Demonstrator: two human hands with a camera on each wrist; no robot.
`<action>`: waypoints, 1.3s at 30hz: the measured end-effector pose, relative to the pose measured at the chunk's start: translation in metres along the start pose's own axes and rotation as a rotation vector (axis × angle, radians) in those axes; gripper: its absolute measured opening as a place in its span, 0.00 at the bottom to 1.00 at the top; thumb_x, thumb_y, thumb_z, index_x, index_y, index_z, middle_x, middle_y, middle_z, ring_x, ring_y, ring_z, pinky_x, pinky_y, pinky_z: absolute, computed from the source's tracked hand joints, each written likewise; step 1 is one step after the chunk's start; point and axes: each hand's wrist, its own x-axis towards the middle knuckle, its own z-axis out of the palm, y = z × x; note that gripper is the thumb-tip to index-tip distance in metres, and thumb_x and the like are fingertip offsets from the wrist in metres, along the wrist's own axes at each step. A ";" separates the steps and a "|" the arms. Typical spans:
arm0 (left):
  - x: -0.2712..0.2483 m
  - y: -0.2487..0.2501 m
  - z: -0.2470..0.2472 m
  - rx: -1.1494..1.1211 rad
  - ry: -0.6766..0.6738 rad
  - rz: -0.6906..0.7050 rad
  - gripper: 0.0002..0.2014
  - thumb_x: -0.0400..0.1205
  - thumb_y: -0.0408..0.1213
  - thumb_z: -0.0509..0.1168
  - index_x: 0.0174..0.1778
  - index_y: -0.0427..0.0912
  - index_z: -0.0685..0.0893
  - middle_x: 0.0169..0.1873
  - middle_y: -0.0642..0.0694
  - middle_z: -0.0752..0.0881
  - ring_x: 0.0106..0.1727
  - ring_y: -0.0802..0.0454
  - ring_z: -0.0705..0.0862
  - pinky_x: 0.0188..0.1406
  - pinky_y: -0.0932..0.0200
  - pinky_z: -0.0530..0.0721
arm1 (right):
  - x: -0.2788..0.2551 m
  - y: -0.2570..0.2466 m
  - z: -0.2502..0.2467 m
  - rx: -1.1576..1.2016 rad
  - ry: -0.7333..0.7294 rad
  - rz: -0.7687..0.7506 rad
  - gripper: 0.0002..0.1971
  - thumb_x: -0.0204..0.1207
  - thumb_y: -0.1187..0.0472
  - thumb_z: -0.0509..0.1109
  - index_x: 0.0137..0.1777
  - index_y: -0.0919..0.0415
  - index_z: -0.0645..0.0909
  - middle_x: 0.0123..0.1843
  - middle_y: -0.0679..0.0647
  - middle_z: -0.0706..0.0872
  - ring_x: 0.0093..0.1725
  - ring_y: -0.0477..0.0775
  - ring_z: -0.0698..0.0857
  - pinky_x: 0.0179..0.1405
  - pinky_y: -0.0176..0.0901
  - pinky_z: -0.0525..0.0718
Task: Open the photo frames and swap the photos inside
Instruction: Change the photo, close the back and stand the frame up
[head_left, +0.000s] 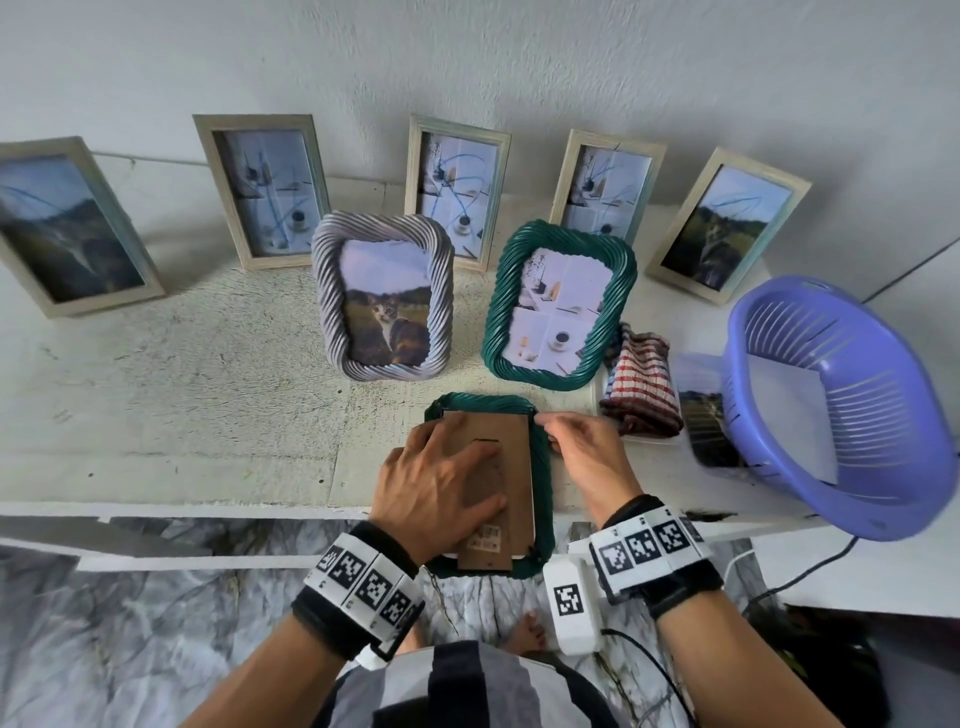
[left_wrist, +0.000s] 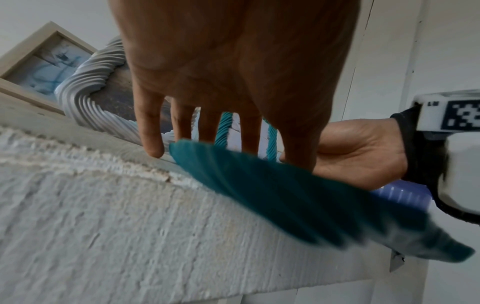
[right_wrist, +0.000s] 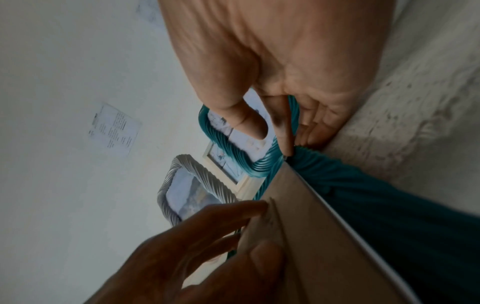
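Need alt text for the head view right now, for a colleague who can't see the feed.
A green frame lies face down at the shelf edge; the left hand presses flat on its brown backing board while the right hand picks at the far right corner. Behind stand a grey frame with a cat photo and a second green frame.

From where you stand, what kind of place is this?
Probably a room in a home, not a workshop: a rough white ledge against a plain wall, a row of photo frames, a checked cloth and a plastic basket.
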 end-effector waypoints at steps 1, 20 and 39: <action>0.000 0.000 0.000 0.001 0.002 0.002 0.31 0.75 0.71 0.60 0.74 0.69 0.67 0.83 0.54 0.57 0.80 0.48 0.61 0.69 0.44 0.74 | -0.001 0.000 0.001 -0.033 0.000 -0.014 0.09 0.81 0.64 0.66 0.48 0.58 0.89 0.50 0.49 0.89 0.53 0.43 0.85 0.60 0.40 0.81; -0.001 0.001 -0.001 -0.004 0.024 0.010 0.30 0.75 0.70 0.60 0.73 0.70 0.67 0.83 0.55 0.56 0.80 0.50 0.60 0.69 0.45 0.75 | -0.004 0.003 0.001 -0.154 -0.037 -0.093 0.13 0.81 0.69 0.62 0.56 0.60 0.88 0.57 0.48 0.87 0.62 0.46 0.83 0.71 0.46 0.78; 0.008 -0.022 0.013 -0.414 0.377 -0.040 0.24 0.79 0.53 0.56 0.61 0.43 0.87 0.63 0.43 0.82 0.60 0.45 0.83 0.62 0.53 0.80 | -0.036 0.018 0.013 -0.787 -0.075 -0.421 0.20 0.73 0.50 0.74 0.66 0.48 0.82 0.67 0.59 0.68 0.65 0.60 0.70 0.66 0.46 0.72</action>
